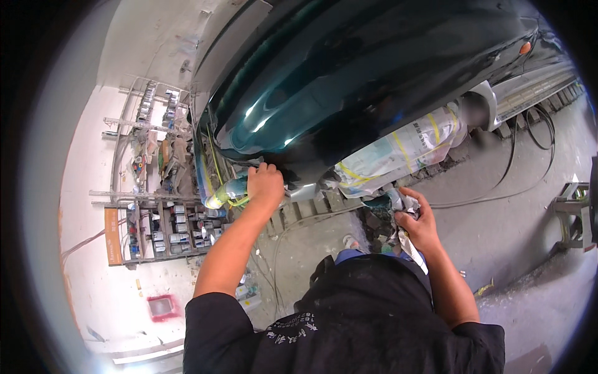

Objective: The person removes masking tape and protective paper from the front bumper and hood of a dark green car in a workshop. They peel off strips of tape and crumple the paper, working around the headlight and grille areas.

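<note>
A glossy dark green car body (299, 93) fills the upper middle. At its lower left edge my left hand (265, 184) has its fingers bent closed, and what they grip is hidden. Close beside it runs a masked strip (219, 194) with yellow-green tape. My right hand (418, 221) is closed around crumpled masking paper (402, 209), and a torn white piece hangs below the fingers. Just above that hand, a pale masking sheet (402, 149) held with yellow tape covers part of the car.
A shelf rack (177, 230) holding several cans and bottles stands at the left wall. Black cables (517, 156) lie across the grey floor at the right. A metal stand (573, 215) is at the far right. An orange panel (113, 237) borders the rack.
</note>
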A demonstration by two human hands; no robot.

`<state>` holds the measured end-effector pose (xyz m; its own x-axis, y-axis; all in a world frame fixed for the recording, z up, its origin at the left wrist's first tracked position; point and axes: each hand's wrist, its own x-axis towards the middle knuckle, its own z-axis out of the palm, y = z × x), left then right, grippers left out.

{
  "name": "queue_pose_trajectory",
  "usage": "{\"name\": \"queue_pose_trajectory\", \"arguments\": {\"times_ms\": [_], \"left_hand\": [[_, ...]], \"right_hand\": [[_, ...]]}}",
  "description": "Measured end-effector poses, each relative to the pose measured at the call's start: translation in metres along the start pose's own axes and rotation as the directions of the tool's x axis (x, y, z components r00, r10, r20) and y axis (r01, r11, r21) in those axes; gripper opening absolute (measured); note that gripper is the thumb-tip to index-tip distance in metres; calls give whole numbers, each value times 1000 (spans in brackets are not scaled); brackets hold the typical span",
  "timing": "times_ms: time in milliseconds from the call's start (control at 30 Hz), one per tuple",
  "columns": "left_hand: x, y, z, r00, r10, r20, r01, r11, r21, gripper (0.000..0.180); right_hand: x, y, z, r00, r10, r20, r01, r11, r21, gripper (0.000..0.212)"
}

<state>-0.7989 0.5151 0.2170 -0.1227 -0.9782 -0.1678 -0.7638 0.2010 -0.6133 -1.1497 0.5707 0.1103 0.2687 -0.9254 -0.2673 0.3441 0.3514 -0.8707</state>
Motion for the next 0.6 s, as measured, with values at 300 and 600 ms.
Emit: {"name": "queue_pose_trajectory", "arguments": {"times_ms": [300,600], "left_hand": [[-8,-23,-16,983,-182,37,181,983,15,13],[-110,-162,-118,609,-723,-327,139,503,-853,16]], "right_hand": [[-4,-4,-6,998,11,-64,-13,999,-34,55],[12,17,20,999,-23,25,24,997,-73,54]]}}
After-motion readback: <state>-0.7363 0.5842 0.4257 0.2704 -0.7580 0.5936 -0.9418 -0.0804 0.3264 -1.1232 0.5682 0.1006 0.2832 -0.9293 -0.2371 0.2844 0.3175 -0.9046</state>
